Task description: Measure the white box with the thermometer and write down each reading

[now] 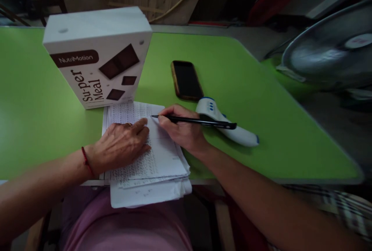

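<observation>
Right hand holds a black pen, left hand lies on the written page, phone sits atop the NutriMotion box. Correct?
No: the phone lies on the green table, not on the NutriMotion box, as the head view shows. The right hand does hold the black pen, and the left hand lies on the written page.

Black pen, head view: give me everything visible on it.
The black pen is slim and straight, slightly glossy like plastic, with a narrow exposed tip and small pale marks near its rear end. The right hand grips it near the tip. It slants shallowly, tip pointing left over the handwritten notebook; whether it touches paper is unclear. Its rear half crosses in front of the white handheld thermometer in view.
</observation>
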Tool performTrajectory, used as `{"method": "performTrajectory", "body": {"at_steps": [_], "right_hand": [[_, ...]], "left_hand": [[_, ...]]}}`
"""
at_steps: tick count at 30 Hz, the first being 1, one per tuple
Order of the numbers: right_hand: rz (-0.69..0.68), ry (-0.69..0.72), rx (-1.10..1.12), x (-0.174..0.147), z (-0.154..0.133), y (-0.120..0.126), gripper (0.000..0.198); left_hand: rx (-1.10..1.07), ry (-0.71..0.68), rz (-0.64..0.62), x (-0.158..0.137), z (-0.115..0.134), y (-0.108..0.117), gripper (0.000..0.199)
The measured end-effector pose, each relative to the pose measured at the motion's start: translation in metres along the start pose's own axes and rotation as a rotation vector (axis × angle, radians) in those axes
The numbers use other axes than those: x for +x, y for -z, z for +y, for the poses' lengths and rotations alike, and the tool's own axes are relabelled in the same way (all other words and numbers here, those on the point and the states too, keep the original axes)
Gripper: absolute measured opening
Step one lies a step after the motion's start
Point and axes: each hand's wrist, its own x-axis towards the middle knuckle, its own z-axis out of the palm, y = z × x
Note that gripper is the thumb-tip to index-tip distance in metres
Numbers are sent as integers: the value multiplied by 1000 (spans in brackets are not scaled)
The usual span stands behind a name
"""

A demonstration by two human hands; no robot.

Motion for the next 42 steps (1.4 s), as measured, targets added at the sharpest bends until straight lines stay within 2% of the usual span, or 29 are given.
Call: {"method": "performTrajectory", "body": {"at_steps": [8,18,28,36,42], "right_hand": [[-37,15,30,0,0,1,10],[33,-22,22,1,2,3,13],[6,-30,47,2,1,2,13],[31,47,55,1,4,0,12],[61,18,26,2,2,2,14]], "left_hand": [[15,2,-23,2,0,1,31],[28,-10,2,0,-1,0,31],[24,-9,25,0,-2,-2,31],[20,0,-18,1,-1,1,32],[16,6,-28,1,-1,0,33]]}}
